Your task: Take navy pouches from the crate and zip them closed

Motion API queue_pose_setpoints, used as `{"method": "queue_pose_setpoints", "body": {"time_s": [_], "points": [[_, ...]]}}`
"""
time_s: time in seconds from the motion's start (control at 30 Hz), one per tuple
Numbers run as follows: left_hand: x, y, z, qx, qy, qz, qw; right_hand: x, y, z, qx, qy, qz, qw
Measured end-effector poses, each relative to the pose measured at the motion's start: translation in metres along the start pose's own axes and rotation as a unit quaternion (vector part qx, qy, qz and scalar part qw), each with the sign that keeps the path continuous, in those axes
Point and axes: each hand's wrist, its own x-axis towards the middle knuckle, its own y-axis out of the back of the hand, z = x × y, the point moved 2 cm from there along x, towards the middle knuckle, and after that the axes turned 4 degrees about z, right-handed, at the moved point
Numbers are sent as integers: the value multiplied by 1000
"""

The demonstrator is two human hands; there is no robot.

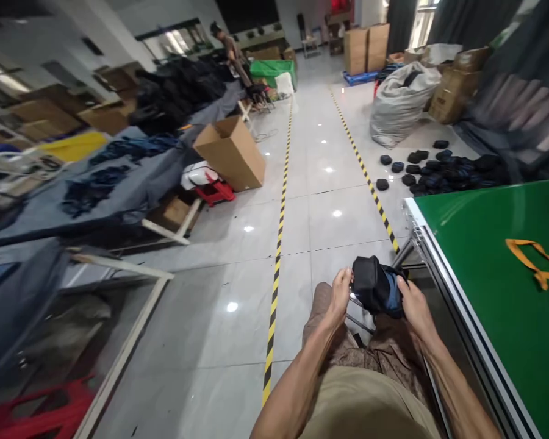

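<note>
A small black and blue fabric pouch (369, 281) is held up over my lap, gripped from both sides. My left hand (341, 289) pinches its left edge, the thumb and fingers closed on the cloth. On the other side my right hand (414, 302) is closed round the blue part, thumb on top and fingers hidden underneath. To the right of the pouch stands a green-topped table (494, 292) with a metal edge. An orange strap (537, 259) lies on that table, and a dark piece of fabric shows at the frame's right edge.
Many similar black pouches (457, 171) are piled on the floor ahead right, near a big white sack (400, 103). An open cardboard box (233, 152) stands left of the striped floor tape (281, 225). Cloth-covered tables (132, 183) line the left; another person (233, 55) stands farther back.
</note>
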Motion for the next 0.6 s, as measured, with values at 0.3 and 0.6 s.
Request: {"method": "queue_pose_setpoints", "body": {"time_s": [0.3,0.6], "points": [[-64,43,54,190,-195,-191,943,-37,10,-53,-185,347,-164,905],[-102,31,-59,19,54,-225,973,-55,31,3,-162,289,-322,887]]}}
